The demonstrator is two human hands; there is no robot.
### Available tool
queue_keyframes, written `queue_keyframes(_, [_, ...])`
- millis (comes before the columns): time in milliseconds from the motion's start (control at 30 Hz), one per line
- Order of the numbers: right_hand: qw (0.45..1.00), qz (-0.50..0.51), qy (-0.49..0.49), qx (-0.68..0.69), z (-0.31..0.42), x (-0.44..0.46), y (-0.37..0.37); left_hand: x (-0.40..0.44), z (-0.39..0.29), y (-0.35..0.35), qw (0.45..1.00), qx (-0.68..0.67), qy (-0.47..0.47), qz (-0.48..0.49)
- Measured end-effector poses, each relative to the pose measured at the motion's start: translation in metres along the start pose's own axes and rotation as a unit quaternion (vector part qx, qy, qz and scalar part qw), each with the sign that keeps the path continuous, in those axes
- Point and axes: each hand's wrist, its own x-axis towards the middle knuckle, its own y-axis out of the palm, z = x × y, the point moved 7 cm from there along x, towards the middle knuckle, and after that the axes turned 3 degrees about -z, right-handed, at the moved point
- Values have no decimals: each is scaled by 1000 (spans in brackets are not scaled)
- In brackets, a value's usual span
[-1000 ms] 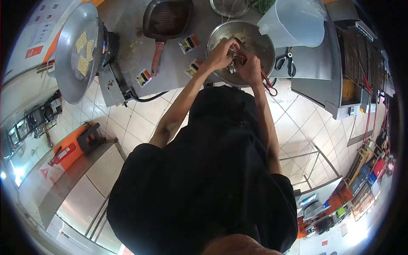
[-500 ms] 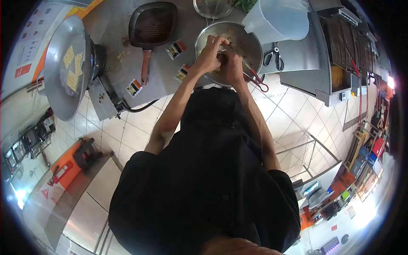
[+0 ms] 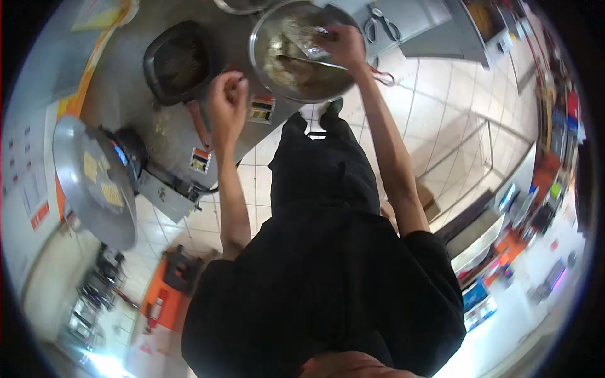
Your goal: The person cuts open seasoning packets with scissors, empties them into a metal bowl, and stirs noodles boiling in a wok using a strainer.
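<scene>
My right hand [image 3: 345,47] is closed on a small clear packet [image 3: 307,43], tilted over the metal bowl [image 3: 257,66]. Brownish and pale contents [image 3: 285,69] lie in the bowl. Tongs with red handles [image 3: 381,77] rest across its rim, beneath my right hand. My left hand [image 3: 227,107] is over the counter between the grill pan [image 3: 179,63] and the bowl. Its fingers are curled in and blurred; what they hold, if anything, cannot be made out. Close beside it lies a small labelled packet [image 3: 261,108], and another packet [image 3: 200,160] sits nearer the counter edge.
At the left stands a large wok [image 3: 94,208] with noodle blocks [image 3: 112,194] in it, beside a lit burner [image 3: 121,154]. The pan's brown handle [image 3: 198,126] points toward the counter edge. Scissors [image 3: 381,25] lie right of the bowl. A metal frame [image 3: 488,142] stands on the tiled floor.
My hands have parted: the left has moved left, away from the bowl, while the right stays over it with the clear packet. The view has turned and shifted, and the bowl's contents show more.
</scene>
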Motion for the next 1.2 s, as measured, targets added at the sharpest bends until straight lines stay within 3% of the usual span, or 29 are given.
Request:
queue_keyframes(133, [997,-78,-27,-7,-21,9,30,-28,33,0,994,-51,87,30])
queue_keyframes(167, [984,-177,7,35,-27,5,32,-37,35,3,995,-48,70,57])
queue_keyframes(200, [966,-139,81,203,-25,-5,27,-45,41,4,995,-39,54,79])
queue_keyframes(233, [930,-142,143,308,-25,-13,26,-51,48,5,992,-48,60,104])
queue_keyframes(267, [824,-140,173,521,-25,-24,32,-57,55,9,988,-56,64,128])
queue_keyframes(300, [763,-108,202,605,-19,-43,23,-65,63,12,988,-41,50,137])
queue_keyframes(400, [668,-104,191,712,-41,-116,-14,-79,55,32,981,-2,43,188])
queue_keyframes(533, [617,-206,189,736,-116,-265,-74,-115,27,74,958,70,80,265])
queue_keyframes(667, [543,-361,205,730,-245,-466,-70,-169,76,120,942,67,83,318])
queue_keyframes(733, [501,-452,240,698,-307,-586,-45,-226,89,136,938,182,-9,294])
queue_keyframes(800, [452,-509,298,669,-360,-712,-3,-253,197,150,935,175,123,283])
queue_keyframes(833, [426,-538,322,653,-399,-779,34,-285,195,154,876,255,226,342])
queue_keyframes(900, [278,-577,374,671,-472,-893,126,-346,203,161,829,305,228,410])
queue_keyframes(933, [239,-591,427,642,-480,-941,146,-370,208,155,853,282,124,421])
queue_keyframes(967, [202,-595,484,609,-483,-986,166,-378,214,146,855,292,118,412])
queue_keyframes(1033, [163,-622,509,573,-464,-1027,157,-390,264,124,853,295,9,431])
queue_keyframes(1133, [161,-483,607,609,-451,-1043,141,-377,315,83,868,323,0,377])
queue_keyframes(1167, [168,-470,615,610,-446,-1051,137,-380,311,73,870,328,-12,367])
queue_keyframes(1200, [140,-492,609,606,-444,-1059,132,-382,301,67,876,328,-38,351])
